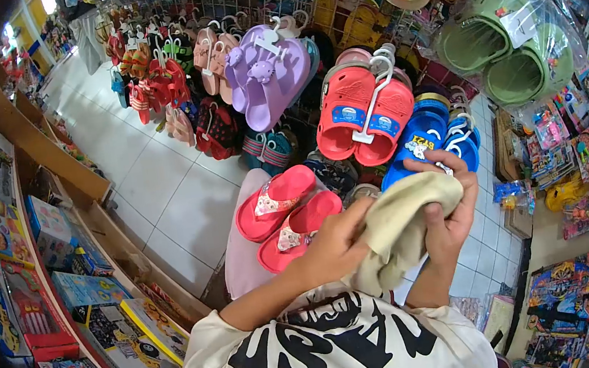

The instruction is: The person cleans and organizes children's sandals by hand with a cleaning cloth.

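A beige cloth point(409, 218) hangs bunched between my two hands in front of my chest. My left hand point(338, 244) is closed on its left edge, the fingertips partly hidden by the fabric. My right hand point(450, 199) grips the other side, with the thumb in front and the fingers behind the cloth. Just beyond my left hand lies a pair of coral-pink flip-flops point(291, 217) with patterned straps. They rest side by side on a pale pink surface point(241, 255).
Ahead, red clogs point(363, 114), lilac sandals point(267, 71) and blue sandals point(423, 133) hang on a rack. Green clogs point(511, 43) in plastic hang at upper right. Boxed toys point(123, 334) fill the left shelf; packaged toys point(565, 291) line the right. White floor tiles point(163, 177) show between.
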Available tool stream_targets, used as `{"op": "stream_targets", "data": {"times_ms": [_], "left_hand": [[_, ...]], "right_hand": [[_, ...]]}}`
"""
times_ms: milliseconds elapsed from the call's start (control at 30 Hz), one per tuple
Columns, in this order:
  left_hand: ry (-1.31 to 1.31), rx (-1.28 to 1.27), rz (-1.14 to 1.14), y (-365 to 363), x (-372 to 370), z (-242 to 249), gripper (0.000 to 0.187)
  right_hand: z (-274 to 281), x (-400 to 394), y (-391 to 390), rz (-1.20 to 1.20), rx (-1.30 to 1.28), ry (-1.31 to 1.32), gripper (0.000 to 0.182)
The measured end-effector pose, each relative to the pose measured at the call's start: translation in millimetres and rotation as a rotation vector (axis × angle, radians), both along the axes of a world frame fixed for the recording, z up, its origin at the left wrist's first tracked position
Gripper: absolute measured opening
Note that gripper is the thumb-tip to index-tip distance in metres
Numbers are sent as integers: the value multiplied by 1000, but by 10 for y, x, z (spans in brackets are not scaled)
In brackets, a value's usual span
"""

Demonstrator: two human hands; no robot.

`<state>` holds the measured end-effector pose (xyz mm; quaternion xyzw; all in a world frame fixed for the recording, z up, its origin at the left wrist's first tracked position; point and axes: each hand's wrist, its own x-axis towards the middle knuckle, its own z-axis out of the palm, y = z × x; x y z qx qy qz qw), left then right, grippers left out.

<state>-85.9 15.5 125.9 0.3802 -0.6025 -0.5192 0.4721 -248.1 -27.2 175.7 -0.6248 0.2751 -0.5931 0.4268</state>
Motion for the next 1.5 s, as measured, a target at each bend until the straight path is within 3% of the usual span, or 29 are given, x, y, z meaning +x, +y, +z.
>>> {"op": "stream_targets", "data": {"times_ms": [67, 133, 200, 233, 267, 333, 433, 467, 533, 567, 700, 800, 900, 933, 1067, 1100, 1200, 1233, 1333, 1433, 1500], "left_hand": [[197, 23, 114, -6, -117, -229, 42], [197, -61, 121, 13, -255, -479, 46], [162, -20, 69, 107, -344, -559, 48], [-123, -138, 29, 92, -272, -651, 50], [-165, -16, -156, 96, -134, -651, 54], [-630, 3, -308, -58, 263, -750, 56], [-808, -241, 320, 8, 494, -979, 67], [-895, -210, 382, 7, 465, -1012, 71], [-1065, -137, 515, 64, 372, -1048, 78], [-1155, -148, 475, 65, 392, -1291, 83], [-1056, -93, 277, 103, 559, -1260, 81], [-1001, -116, 146, 95, 896, -1074, 78], [-976, -180, 61, 106, 1126, -1130, 76], [-961, -210, 93, 122, 1129, -1204, 77], [-941, -278, 317, 152, 1048, -1373, 79], [-943, -280, 397, 167, 1012, -1385, 80], [-1048, -177, 417, 209, 966, -1385, 92], [-1051, -94, 433, 223, 937, -1338, 95], [-1086, 30, 470, 283, 871, -1234, 94], [-1053, -17, 532, 321, 851, -1319, 95], [-1036, 3, 516, 298, 872, -1304, 95]], "right_hand": [[-200, -98, -127, 55, -106, 35, 72], [-462, -115, -140, 380, -87, 9, 62], [-876, -203, -118, 325, 103, 228, 61], [-1097, -274, -159, 177, 137, 250, 60], [-1309, -363, -216, 28, 169, 272, 60], [-1374, -409, -248, -168, 210, 380, 59], [-1266, -342, -342, -229, 214, 574, 55], [-1289, -265, -375, -214, 219, 587, 52], [-1411, -119, -465, -130, 21, 868, 46], [-1533, -5, -528, -19, -48, 893, 43], [-1815, 250, -517, 497, -224, 1026, 46], [-1705, 225, -477, 590, -244, 961, 48], [-1815, 312, -423, 621, -464, 1084, 52], [-1884, 370, -393, 635, -546, 1112, 52], [-2069, 393, -282, 762, -363, 1070, 53], [-2137, 415, -327, 701, -519, 923, 56], [-2075, 344, -411, 794, -694, 1093, 55], [-1944, 373, -377, 819, -571, 1044, 52], [-1950, 300, -440, 889, -563, 1114, 51], [-2006, 152, -732, 858, -545, 1023, 53], [-1643, 255, -759, 721, -471, 1102, 52]]}}
